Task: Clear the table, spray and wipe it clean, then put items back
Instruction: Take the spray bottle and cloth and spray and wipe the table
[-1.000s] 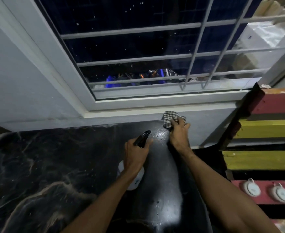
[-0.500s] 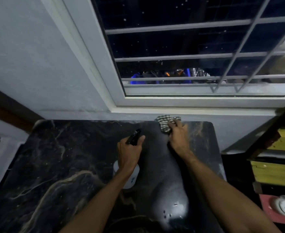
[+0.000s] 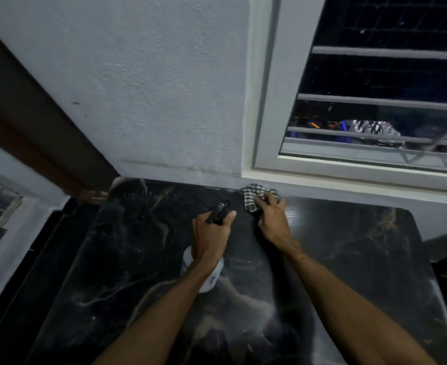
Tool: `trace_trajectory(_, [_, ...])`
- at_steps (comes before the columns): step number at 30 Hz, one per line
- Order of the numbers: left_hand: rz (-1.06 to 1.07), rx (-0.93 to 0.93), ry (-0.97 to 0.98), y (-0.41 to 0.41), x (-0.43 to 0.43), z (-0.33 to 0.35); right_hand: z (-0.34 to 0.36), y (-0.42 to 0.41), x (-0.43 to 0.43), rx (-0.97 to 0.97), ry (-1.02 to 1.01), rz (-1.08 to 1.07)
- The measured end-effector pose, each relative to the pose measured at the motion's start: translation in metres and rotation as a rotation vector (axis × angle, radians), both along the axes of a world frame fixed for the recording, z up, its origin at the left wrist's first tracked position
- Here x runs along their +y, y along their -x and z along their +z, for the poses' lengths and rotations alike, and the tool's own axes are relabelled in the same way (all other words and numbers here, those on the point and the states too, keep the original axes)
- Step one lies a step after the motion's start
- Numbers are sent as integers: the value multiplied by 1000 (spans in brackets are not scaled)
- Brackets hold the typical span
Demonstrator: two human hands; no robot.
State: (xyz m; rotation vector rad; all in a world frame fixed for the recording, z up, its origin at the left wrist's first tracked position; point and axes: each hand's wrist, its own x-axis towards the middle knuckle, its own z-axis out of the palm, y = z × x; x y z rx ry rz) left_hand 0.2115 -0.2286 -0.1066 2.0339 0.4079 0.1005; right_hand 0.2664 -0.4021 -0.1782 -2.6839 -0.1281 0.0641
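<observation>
Fingers of the right hand (image 3: 271,219) press down on a bunched checked cloth (image 3: 256,197), pinning it against the dark marble table (image 3: 375,259) at the far edge, just below the window frame (image 3: 269,127). Just to the near left of the cloth, the left hand (image 3: 209,238) is wrapped closed around a spray bottle (image 3: 212,277), black nozzle pointing toward the wall (image 3: 151,88).

Risks, as I judge them: the cloth is touching or nearly touching the wall, so a hard push could smear grime onto the paint; a squeeze of the trigger from here could wet the wall rather than the table; the glossy top looks slippery when damp.

A small blue mark shows on the bottle's white body, too blurred to read.
</observation>
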Motion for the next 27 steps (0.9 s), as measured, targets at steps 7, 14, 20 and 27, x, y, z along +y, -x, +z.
trace_trajectory(7, [62,-31,3,-6,109,2,6,-7,86,-1,49,-220])
trace_trajectory(14, [137,-126,12,-2,197,5,11,-20,199,35,-12,-157])
trace_trajectory(20, [234,-131,15,-5,251,2,4,-29,275,-24,15,249])
trace_trajectory(27, [265,-101,93,-3,288,1,8,-51,339,-44,49,502])
